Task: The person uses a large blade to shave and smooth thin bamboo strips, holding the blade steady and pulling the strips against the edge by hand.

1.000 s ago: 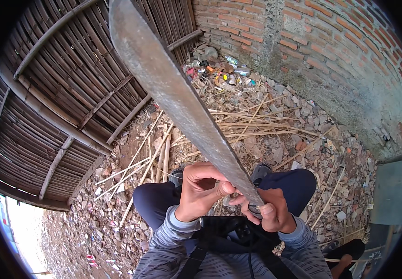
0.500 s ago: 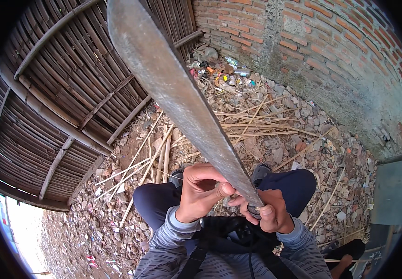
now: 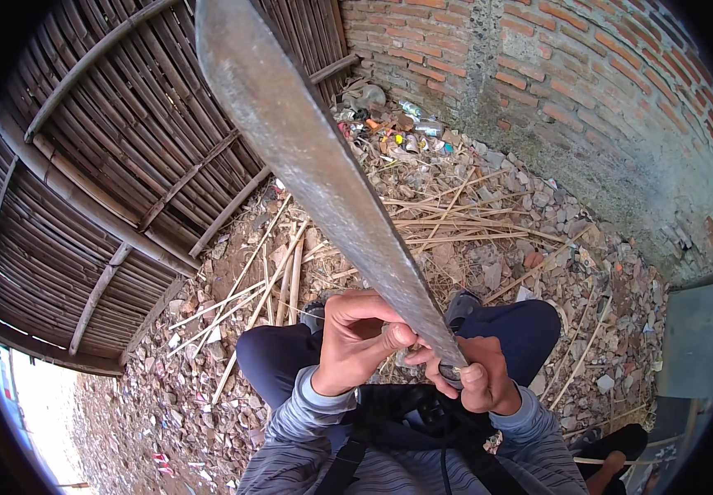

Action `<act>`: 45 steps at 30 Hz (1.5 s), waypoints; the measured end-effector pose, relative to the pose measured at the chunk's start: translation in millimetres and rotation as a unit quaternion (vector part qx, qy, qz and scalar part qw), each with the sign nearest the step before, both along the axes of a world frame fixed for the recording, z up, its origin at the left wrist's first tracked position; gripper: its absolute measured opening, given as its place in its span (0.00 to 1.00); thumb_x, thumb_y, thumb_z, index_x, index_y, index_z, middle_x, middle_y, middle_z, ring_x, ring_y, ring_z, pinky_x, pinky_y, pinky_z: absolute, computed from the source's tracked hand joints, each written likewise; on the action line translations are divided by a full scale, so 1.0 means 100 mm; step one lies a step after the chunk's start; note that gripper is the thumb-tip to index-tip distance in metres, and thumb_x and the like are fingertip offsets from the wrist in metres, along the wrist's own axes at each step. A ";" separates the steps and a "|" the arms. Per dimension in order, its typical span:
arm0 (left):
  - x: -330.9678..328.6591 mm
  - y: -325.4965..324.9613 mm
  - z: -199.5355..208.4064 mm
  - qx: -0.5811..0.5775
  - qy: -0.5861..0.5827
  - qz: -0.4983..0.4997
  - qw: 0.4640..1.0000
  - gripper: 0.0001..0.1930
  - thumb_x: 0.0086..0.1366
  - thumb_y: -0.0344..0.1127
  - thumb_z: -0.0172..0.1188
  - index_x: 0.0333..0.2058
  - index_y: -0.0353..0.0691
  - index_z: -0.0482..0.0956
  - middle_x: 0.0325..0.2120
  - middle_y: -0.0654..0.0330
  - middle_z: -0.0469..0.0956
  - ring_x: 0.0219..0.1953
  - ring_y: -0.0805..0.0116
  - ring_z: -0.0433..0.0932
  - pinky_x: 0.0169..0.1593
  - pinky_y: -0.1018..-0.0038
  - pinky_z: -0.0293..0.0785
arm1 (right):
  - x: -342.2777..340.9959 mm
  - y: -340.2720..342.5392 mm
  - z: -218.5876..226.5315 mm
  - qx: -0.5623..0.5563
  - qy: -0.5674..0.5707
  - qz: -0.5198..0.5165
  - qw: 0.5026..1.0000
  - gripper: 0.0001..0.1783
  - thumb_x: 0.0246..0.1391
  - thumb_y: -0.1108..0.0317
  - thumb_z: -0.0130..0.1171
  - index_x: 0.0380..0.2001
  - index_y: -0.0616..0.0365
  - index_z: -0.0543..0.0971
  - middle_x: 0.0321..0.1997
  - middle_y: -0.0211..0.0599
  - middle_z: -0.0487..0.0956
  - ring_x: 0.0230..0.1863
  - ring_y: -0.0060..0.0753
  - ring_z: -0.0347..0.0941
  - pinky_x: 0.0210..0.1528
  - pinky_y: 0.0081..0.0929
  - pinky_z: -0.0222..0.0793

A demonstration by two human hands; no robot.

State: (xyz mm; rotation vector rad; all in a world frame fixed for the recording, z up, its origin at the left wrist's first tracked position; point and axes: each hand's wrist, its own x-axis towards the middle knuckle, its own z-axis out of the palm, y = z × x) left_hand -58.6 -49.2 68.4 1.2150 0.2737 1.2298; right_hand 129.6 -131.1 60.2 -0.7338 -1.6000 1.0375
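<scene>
A large machete (image 3: pixel 323 181) with a worn grey-brown blade stands up in front of me, slanting toward the upper left. My right hand (image 3: pixel 484 375) is closed round its lower end, thumb on the near side, and hides most of the handle. Beside the blade's lower part, my left hand (image 3: pixel 360 338) is closed in a pinch, its thumb tip at the blade. What lies between those fingers I cannot make out. A thin pale strand (image 3: pixel 313 315) shows just left of the left hand.
Long split bamboo strips (image 3: pixel 463 231) lie across the rubble ground (image 3: pixel 208 412) beyond my knees. A bamboo wall (image 3: pixel 125 157) rises on the left, a brick wall (image 3: pixel 595 107) on the right. Litter (image 3: pixel 406 132) lies in the corner. Another person's hand (image 3: pixel 612 462) shows at lower right.
The machete's tip has shifted slightly to the right. A thin pale strand now shows left of my left hand. Both hands stay in nearly the same place.
</scene>
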 end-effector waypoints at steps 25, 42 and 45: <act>-0.02 -0.06 0.17 -0.035 0.028 -0.012 0.999 0.11 0.62 0.34 0.76 0.33 0.32 0.84 0.28 0.52 0.83 0.30 0.63 0.85 0.35 0.71 0.79 | 0.17 0.05 0.20 -0.049 -0.053 0.062 0.995 0.42 0.77 0.37 0.32 0.56 0.65 0.81 0.18 0.32 0.73 0.17 0.23 0.72 0.24 0.26 0.67; -0.03 -0.05 0.10 -0.043 0.000 -0.063 0.997 0.04 0.67 0.26 0.71 0.37 0.30 0.87 0.35 0.52 0.88 0.36 0.66 0.87 0.41 0.72 0.81 | 0.27 0.02 0.14 -0.257 0.123 0.242 0.928 0.44 0.77 0.37 0.32 0.56 0.75 0.77 0.19 0.29 0.71 0.12 0.16 0.61 0.18 0.21 0.61; -0.03 -0.03 0.06 -0.030 0.003 -0.057 0.998 0.04 0.67 0.26 0.71 0.36 0.31 0.87 0.34 0.52 0.88 0.36 0.67 0.87 0.41 0.72 0.81 | 0.16 0.00 0.06 -0.161 0.111 0.169 0.966 0.43 0.77 0.39 0.33 0.57 0.76 0.77 0.20 0.38 0.76 0.12 0.19 0.63 0.18 0.24 0.64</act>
